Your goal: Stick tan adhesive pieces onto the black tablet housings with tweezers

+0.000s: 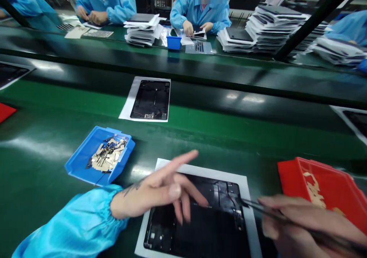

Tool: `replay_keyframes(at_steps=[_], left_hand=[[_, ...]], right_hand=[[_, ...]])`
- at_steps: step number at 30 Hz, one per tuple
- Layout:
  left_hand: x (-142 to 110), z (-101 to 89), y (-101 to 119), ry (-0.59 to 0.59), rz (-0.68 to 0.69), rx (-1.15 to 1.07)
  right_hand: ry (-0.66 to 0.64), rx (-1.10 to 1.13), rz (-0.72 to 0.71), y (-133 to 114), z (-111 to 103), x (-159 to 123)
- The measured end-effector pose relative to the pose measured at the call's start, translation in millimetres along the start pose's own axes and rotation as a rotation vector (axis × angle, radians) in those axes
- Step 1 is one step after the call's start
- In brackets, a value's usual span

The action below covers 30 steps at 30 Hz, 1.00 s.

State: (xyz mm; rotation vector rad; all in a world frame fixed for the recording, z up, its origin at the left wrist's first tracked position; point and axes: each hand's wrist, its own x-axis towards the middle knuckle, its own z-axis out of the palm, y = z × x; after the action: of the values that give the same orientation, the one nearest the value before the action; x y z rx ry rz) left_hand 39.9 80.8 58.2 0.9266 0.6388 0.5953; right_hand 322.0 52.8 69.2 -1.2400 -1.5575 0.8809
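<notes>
Below me a black tablet housing [212, 227] lies on a white sheet [200, 169], with thin wires and small parts showing along its right side. Over its left half hovers my left hand [166, 193], fingers spread and holding nothing; whether a fingertip touches the housing I cannot tell. My right hand [304, 219], blurred, grips dark tweezers [266, 210] at the lower right. The tweezer tips reach the right edge of the housing, near a dark wire. Whether anything sits between the tips is too small to see.
A blue bin [83, 162] of small parts stands to the left, a red bin [341, 189] with pale pieces to the right. Another tablet housing [151, 99] rests on paper on the green belt. Across the line, people in blue work beside stacked tablets [275, 28].
</notes>
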Motion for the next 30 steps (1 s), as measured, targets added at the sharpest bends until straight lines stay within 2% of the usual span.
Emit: replay_keyframes(at_steps=[2,3,4,5,7,11,16,19,22,24,30], left_hand=[[-6.9,-14.0,-11.3,0.4,0.123,0.508],[-9.9,-20.9,-19.9,0.524,0.168,0.77],[-12.6,-26.9,-29.8,0.557,0.197,0.99],[-15.0,-31.5,-39.9,0.531,0.209,1.151],[-18.9,-36.2,-58.2,0.469,0.201,1.325],[-20.5,-33.2,-76.2,0.465,0.173,1.393],[-4.4,-33.1,-76.8,0.57,0.192,1.34],[6.0,-34.8,-78.2,0.581,0.253,1.283],[3.5,-34.4,-82.1,0.541,0.399,1.216],[-5.4,-33.7,-83.9,0.47,0.445,1.216],[-27.0,-38.2,-79.1,0.344,0.409,1.237]], right_hand=[[0.06,0.091,0.108,4.4,10.3,3.8],[0.056,0.136,0.188,6.3,16.6,7.8],[0.037,0.176,0.274,8.0,22.9,12.5],[0.016,0.213,0.353,9.4,28.9,16.9],[-0.013,0.27,0.457,11.1,38.5,23.3],[-0.132,0.285,0.536,9.5,50.3,23.4],[-0.24,0.276,0.589,9.7,68.5,22.0],[-0.266,0.324,0.594,14.9,85.2,29.3],[-0.233,0.383,0.597,23.1,101.9,38.6],[-0.189,0.403,0.602,30.6,110.5,42.4],[-0.168,0.381,0.588,55.6,120.8,38.9]])
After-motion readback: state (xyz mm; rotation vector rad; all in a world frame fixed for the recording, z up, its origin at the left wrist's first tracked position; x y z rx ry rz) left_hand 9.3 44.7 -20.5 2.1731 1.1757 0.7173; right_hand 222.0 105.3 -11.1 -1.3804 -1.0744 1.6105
